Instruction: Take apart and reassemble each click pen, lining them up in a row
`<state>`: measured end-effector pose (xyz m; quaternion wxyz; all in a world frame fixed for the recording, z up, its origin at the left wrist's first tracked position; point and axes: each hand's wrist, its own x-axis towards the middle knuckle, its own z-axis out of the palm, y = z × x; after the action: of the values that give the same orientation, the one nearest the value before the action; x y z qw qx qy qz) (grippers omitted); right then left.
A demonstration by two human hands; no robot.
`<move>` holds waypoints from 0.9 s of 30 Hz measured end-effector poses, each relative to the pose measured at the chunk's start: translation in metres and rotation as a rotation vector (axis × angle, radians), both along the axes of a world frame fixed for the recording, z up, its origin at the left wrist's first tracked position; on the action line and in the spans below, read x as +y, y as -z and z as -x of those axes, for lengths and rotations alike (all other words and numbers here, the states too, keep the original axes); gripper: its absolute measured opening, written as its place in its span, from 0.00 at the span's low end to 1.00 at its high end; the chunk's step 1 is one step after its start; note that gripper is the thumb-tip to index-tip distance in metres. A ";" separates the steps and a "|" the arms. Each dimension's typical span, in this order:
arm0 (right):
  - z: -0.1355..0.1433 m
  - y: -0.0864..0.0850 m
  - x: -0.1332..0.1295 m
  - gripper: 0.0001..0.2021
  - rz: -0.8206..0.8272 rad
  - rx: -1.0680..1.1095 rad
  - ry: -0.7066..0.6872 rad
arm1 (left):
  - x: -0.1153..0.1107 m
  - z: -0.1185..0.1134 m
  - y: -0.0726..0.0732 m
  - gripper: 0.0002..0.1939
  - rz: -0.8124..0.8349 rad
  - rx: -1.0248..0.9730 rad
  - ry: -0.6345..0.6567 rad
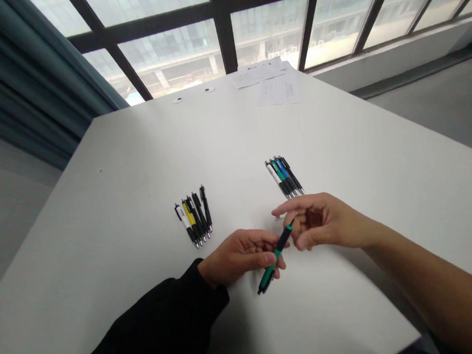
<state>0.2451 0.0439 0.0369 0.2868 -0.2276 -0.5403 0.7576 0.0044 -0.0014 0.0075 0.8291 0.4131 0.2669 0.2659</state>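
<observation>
My left hand [247, 256] is closed round a green pen [275, 263] with a black grip, pinching it between thumb and fingers. The pen tilts up to the right, and a thin dark point sticks out of its upper end without a silver cone like those on the other pens. Just beyond that end is my right hand [322, 222], its index finger stretched out, the thumb apart from it and the other fingers partly curled. A small whitish-silver piece [280, 217] shows beside these fingers; whether they touch it I cannot tell.
On the white table [135, 153], several pens [194, 219], white, yellow and black, lie side by side at left. Another row of pens [284, 177], white, green, blue and black, lies beyond my right hand. Printed papers [280, 90] rest at the far edge, near the windows.
</observation>
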 end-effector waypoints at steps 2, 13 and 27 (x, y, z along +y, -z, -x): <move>-0.002 0.001 0.000 0.18 -0.038 0.025 0.071 | 0.000 0.000 0.000 0.18 -0.001 0.002 -0.005; -0.005 0.001 -0.001 0.08 -0.198 -0.063 0.140 | -0.001 -0.003 -0.003 0.18 0.024 0.043 -0.045; -0.006 0.002 0.001 0.08 -0.364 -0.118 0.150 | 0.000 -0.002 0.001 0.18 -0.020 0.069 -0.062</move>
<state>0.2510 0.0450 0.0349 0.3465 -0.2557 -0.6659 0.6092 0.0068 -0.0017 0.0065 0.8067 0.4219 0.3050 0.2797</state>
